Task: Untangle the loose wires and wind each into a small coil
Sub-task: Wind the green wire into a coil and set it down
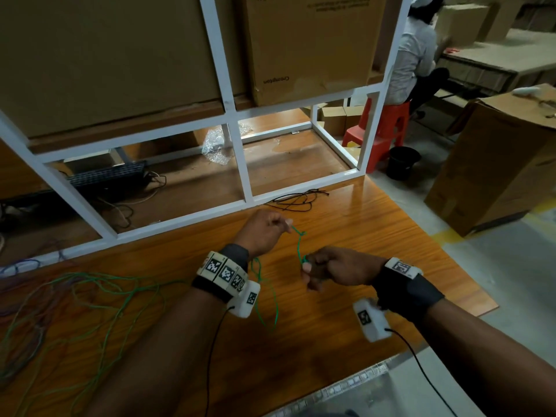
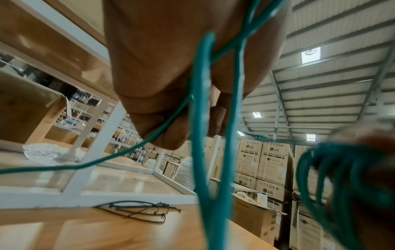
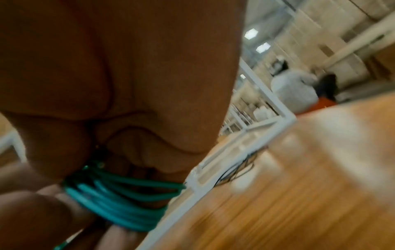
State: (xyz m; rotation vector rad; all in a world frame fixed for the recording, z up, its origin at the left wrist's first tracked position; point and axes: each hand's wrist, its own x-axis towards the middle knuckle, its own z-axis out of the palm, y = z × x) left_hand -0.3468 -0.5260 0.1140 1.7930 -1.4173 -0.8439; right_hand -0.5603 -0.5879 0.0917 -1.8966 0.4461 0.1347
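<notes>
A green wire point(image 1: 299, 245) runs taut between my two hands above the wooden table point(image 1: 361, 236). My left hand point(image 1: 266, 231) pinches the wire's far stretch at its fingertips. My right hand point(image 1: 323, 267) is closed around a small green coil point(image 3: 119, 197) of several turns; the same coil point(image 2: 333, 170) shows at the right of the left wrist view. Below my left wrist, slack green wire point(image 1: 264, 296) loops down to the table. More tangled green and purple wires point(image 1: 75, 308) lie at the left.
A white metal frame point(image 1: 240, 164) stands behind my hands, with cardboard boxes point(image 1: 310, 46) stacked on it. Black cable ties point(image 1: 296, 200) lie by the frame's foot. A person on a red stool point(image 1: 382, 127) sits far right. A big carton point(image 1: 496, 164) stands beyond the table's right edge.
</notes>
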